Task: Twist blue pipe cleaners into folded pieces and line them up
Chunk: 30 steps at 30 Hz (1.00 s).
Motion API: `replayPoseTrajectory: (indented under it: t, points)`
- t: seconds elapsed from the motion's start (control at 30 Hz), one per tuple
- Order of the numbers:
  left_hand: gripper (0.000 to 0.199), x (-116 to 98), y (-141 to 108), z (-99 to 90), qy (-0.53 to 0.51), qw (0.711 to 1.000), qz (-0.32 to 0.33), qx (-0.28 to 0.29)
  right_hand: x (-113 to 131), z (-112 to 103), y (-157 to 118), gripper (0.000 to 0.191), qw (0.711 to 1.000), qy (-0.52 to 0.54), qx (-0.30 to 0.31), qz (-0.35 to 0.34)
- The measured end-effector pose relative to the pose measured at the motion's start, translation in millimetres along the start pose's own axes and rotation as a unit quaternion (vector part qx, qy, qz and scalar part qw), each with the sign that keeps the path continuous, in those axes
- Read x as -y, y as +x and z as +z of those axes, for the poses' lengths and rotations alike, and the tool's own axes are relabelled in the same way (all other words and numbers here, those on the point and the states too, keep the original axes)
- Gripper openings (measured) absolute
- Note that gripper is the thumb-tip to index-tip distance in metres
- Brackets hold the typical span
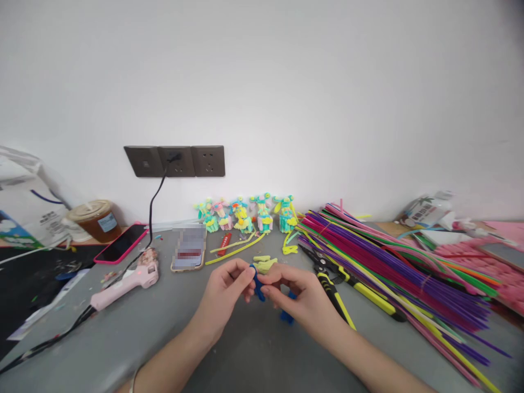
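Observation:
Between my two hands is a short piece of blue pipe cleaner [258,289], bent into a small shape. My left hand [231,284] pinches its upper left side with thumb and forefinger. From the other side my right hand [290,286] pinches the same piece, and its fingertips partly cover it. More blue pipe cleaner pieces [287,315] lie on the table, partly hidden under my right hand. Just beyond my fingers are several short pale yellow pipe cleaner pieces [265,264].
Several colourful pipe cleaner figures [264,215] stand by the wall. Pliers [327,270] and bundled pipe cleaners [393,262] lie to the right. Leftward are a pink glue gun [123,286] with a cord, a phone [189,248], a pink-edged phone [121,244] and a drink cup [95,221].

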<state>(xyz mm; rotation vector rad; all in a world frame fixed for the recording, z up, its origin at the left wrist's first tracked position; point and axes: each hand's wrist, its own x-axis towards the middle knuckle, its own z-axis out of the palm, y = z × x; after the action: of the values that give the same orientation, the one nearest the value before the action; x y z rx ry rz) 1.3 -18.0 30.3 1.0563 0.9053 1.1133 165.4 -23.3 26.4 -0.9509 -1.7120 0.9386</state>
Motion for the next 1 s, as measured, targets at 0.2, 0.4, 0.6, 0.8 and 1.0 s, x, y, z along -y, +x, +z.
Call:
replayPoseTrajectory:
  t: [0.2, 0.4, 0.6, 0.8, 1.0]
  points:
    - [0.035, -4.5, 0.0, 0.0, -0.026, 0.999, -0.019, 0.007, -0.6, 0.4, 0.5, 0.011, 1.0, 0.026, 0.016, -0.007]
    - [0.032, -4.1, -1.5, -0.2, -0.03, 0.999, 0.0, -0.01, -5.8, 7.5, -1.2, 0.015, 0.995, 0.101, 0.02, 0.014]
    - [0.031, -4.8, -1.3, -1.4, -0.027, 1.0, 0.0, 0.012, -5.7, 0.9, 0.5, 0.028, 0.972, 0.202, 0.004, 0.116]
    - [0.021, -1.7, 3.1, -10.5, 0.16, 0.984, 0.059, 0.06, -6.9, -10.7, 5.7, 0.034, 0.973, 0.171, 0.031, 0.152]
    - [0.015, 0.1, 2.1, -11.5, 0.273, 0.955, 0.092, 0.067, -8.6, -9.6, 8.8, 0.036, 0.971, 0.166, 0.046, 0.165]
